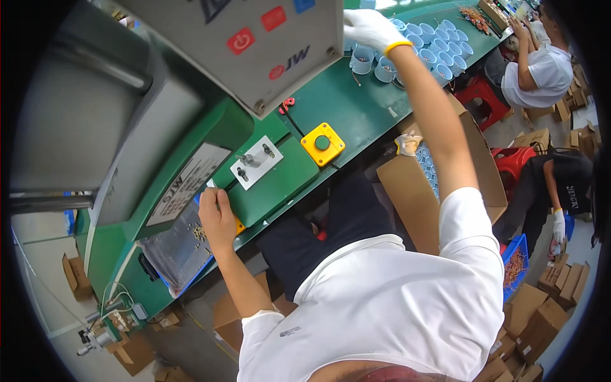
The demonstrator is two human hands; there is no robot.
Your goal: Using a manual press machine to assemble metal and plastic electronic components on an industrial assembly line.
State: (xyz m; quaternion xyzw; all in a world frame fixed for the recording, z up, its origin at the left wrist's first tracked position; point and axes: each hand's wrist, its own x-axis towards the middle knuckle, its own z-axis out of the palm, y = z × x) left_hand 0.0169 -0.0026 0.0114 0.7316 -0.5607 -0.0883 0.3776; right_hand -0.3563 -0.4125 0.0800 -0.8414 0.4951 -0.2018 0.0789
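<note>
My bare left hand (217,219) is closed at the front of the green machine bed, beside a tray (181,245) with small brass-coloured parts. Its curled fingers hide whatever they may hold. Beyond it, a metal plate (258,162) with dark clamping knobs is fixed on the bed. My right hand (374,30), in a white glove with a yellow cuff, reaches far out over the green bench beside several light-blue cups (439,48). Its fingertips are partly hidden by the machine's panel (254,51), so their grip is unclear.
A yellow box with a green push button (323,144) stands on the bench edge. An open carton (407,191) with more blue cups is at my right. One person (538,70) sits farther along the bench; another (554,191) bends near a blue crate (515,267).
</note>
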